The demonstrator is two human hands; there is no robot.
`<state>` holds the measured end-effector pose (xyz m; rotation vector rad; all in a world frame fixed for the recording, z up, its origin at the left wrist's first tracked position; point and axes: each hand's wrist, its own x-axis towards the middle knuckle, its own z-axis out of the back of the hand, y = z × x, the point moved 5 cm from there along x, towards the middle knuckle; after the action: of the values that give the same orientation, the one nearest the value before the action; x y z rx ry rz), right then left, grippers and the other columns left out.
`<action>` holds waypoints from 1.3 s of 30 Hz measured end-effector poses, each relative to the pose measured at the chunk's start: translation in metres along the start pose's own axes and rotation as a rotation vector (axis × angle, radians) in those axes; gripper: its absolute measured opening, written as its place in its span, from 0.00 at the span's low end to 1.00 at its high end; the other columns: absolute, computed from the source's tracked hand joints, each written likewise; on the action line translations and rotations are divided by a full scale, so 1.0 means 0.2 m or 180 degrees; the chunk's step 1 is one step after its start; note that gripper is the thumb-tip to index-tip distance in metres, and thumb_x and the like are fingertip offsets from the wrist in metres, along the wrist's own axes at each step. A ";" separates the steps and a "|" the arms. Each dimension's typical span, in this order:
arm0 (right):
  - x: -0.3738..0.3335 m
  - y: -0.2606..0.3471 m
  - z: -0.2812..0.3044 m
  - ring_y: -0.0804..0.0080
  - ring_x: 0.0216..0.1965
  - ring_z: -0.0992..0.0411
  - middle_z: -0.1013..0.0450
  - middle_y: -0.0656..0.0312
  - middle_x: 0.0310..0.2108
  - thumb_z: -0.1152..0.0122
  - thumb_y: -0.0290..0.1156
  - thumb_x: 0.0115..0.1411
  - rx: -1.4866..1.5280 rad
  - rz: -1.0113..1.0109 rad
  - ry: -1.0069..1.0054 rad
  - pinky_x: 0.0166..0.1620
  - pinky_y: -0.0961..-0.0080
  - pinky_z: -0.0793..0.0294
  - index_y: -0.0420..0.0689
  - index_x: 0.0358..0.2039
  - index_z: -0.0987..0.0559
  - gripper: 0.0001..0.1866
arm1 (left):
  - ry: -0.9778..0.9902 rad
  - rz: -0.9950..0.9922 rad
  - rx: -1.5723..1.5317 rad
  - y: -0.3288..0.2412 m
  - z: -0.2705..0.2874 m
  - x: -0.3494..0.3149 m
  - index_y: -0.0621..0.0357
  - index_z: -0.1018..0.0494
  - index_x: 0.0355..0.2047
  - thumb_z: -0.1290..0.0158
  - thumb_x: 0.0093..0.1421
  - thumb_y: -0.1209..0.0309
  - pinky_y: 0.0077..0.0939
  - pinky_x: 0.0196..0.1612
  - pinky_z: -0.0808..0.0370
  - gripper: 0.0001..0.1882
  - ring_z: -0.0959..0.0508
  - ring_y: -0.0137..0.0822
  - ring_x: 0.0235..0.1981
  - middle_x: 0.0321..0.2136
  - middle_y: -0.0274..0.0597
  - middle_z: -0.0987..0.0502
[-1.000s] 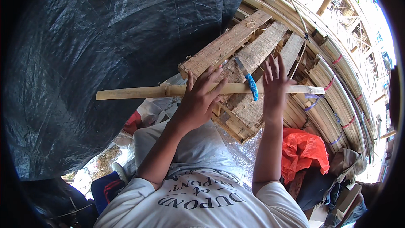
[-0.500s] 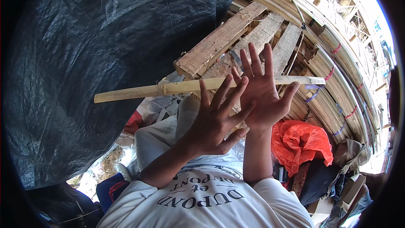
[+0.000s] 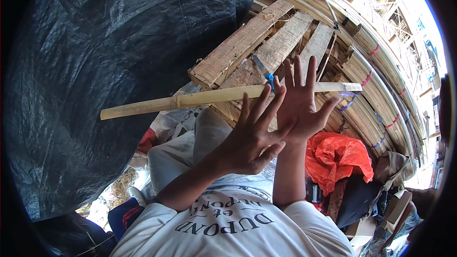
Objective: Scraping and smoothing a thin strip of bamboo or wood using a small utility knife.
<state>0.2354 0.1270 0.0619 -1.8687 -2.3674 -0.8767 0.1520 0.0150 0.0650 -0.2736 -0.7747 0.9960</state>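
Observation:
My left hand [image 3: 250, 140] is open, its back showing and its fingers spread. Its forefinger and thumb reach across the lower palm of my right hand [image 3: 300, 114], which is also open, palm up toward me with fingers stretched. Beyond both hands a long split bamboo strip [image 3: 202, 98] lies crosswise over the wooden pallet boards, its left end jutting out past my knee. Neither hand grips it; part of it is hidden behind the fingers. A knife with a blue handle [image 3: 270, 77] rests on the boards just past the strip, its lower end hidden.
Rough wooden boards [image 3: 281, 38] form a low bench ahead. Bundles of bamboo slats [image 3: 376, 85], tied with coloured string, are stacked to the right. A black tarp [image 3: 119, 57] hangs at the left. By my right arm lie an orange plastic bag [image 3: 333, 157] and an open cardboard box [image 3: 397, 207].
The view has shifted slightly, moving the boards and strip left in the picture. My hands have moved slightly right relative to them, uncovering the knife's blue handle. Both hands stay open.

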 end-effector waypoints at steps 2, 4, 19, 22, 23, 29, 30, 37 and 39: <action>-0.04 -0.02 -0.03 0.53 0.80 0.64 0.59 0.50 0.80 0.79 0.85 0.60 -0.0213 0.0098 0.0018 0.76 0.48 0.66 0.51 0.80 0.57 0.60 | 0.0076 0.0132 0.0546 0.01 -0.01 0.03 0.50 0.28 0.67 0.58 0.72 0.46 0.79 0.70 0.69 0.32 0.68 0.71 0.77 0.77 0.65 0.66; -0.06 -0.03 -0.06 0.51 0.80 0.64 0.60 0.49 0.79 0.81 0.85 0.59 -0.0215 0.0139 0.0074 0.76 0.47 0.67 0.51 0.80 0.58 0.61 | -0.0291 0.0301 0.0579 0.03 0.00 0.05 0.49 0.22 0.61 0.54 0.72 0.53 0.84 0.68 0.67 0.25 0.69 0.69 0.77 0.77 0.63 0.65; -0.01 0.08 -0.07 0.49 0.80 0.62 0.61 0.49 0.80 0.80 0.87 0.57 -0.0248 0.0083 0.0354 0.77 0.50 0.70 0.51 0.80 0.57 0.63 | -0.0035 -0.0747 0.0065 -0.01 -0.10 0.08 0.49 0.49 0.77 0.68 0.74 0.41 0.82 0.69 0.68 0.39 0.52 0.59 0.78 0.77 0.58 0.55; 0.01 0.18 -0.12 0.49 0.80 0.63 0.60 0.49 0.80 0.82 0.87 0.57 -0.0698 0.0656 0.0388 0.76 0.46 0.74 0.50 0.79 0.57 0.63 | -0.0365 0.0744 0.1102 0.14 -0.02 0.09 0.57 0.50 0.77 0.65 0.73 0.41 0.78 0.71 0.65 0.42 0.51 0.57 0.78 0.75 0.69 0.55; 0.01 0.20 -0.14 0.50 0.80 0.63 0.59 0.49 0.80 0.82 0.87 0.57 -0.0585 0.0899 0.0435 0.76 0.47 0.75 0.50 0.79 0.57 0.63 | -0.0359 0.0731 0.1093 0.12 -0.02 0.10 0.57 0.50 0.77 0.65 0.73 0.41 0.78 0.71 0.65 0.42 0.51 0.57 0.78 0.75 0.69 0.55; -0.07 0.08 -0.27 0.48 0.80 0.63 0.63 0.43 0.79 0.80 0.88 0.56 -0.0971 0.0104 0.0883 0.77 0.45 0.68 0.47 0.79 0.58 0.65 | -0.0521 -0.0956 0.0415 0.01 -0.02 0.17 0.53 0.43 0.75 0.58 0.67 0.39 0.78 0.72 0.66 0.44 0.52 0.58 0.78 0.78 0.47 0.54; -0.09 0.12 -0.36 0.46 0.79 0.63 0.64 0.41 0.79 0.77 0.88 0.56 -0.1031 0.0634 0.1044 0.77 0.45 0.67 0.48 0.79 0.58 0.65 | -0.0189 -0.0146 0.1577 0.05 0.05 0.22 0.52 0.47 0.77 0.58 0.66 0.36 0.79 0.71 0.66 0.47 0.58 0.61 0.78 0.79 0.50 0.57; -0.01 -0.05 -0.06 0.50 0.80 0.67 0.63 0.44 0.79 0.76 0.82 0.62 -0.3511 0.1391 0.1079 0.77 0.50 0.70 0.46 0.79 0.55 0.59 | -0.0785 -0.1211 -0.1020 -0.18 0.16 0.28 0.49 0.68 0.79 0.78 0.71 0.31 0.41 0.77 0.62 0.48 0.63 0.52 0.79 0.79 0.54 0.66; 0.03 -0.19 0.07 0.50 0.80 0.65 0.59 0.46 0.79 0.76 0.84 0.60 -0.1643 -0.0581 0.0312 0.77 0.47 0.70 0.51 0.79 0.55 0.60 | -0.0581 -0.1007 -0.0651 -0.23 0.09 0.20 0.48 0.61 0.79 0.74 0.72 0.35 0.54 0.76 0.62 0.45 0.60 0.55 0.79 0.79 0.51 0.64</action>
<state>0.2039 0.1330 0.0353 -1.6961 -2.4447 -1.6910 0.1809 0.0211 0.1204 -0.2289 -1.0533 0.6488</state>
